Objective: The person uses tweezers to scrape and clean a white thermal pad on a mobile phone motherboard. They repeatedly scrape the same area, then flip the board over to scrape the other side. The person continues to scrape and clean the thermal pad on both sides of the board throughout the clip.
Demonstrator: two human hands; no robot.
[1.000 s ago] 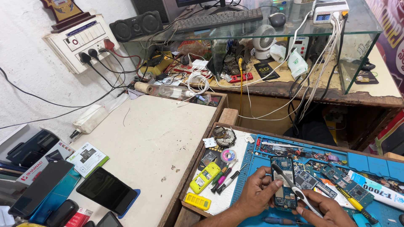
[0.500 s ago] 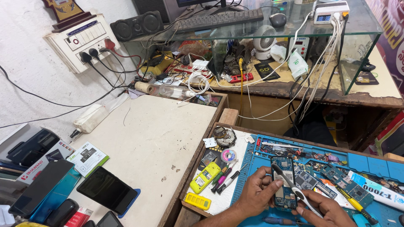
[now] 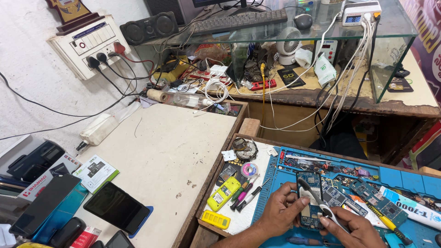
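The opened phone (image 3: 310,198) is lying back-off on the blue mat (image 3: 415,177) — left hand (image 3: 281,212) is bracing its edge, right hand (image 3: 351,227) is gripping tweezers (image 3: 317,201) over its exposed board; loose boards (image 3: 363,195) are lying beside it — disassembly apparently midway.

White plastered wall (image 3: 32,69) at left, rough and marked; a switchboard (image 3: 85,43) fixed to it with black plugs inserted and cables trailing down; a pale, stained desk (image 3: 170,151) runs from the wall, edged in worn wood; behind it a glass shelf (image 3: 395,27) stands on a wooden counter (image 3: 413,103); light is even and bright throughout.
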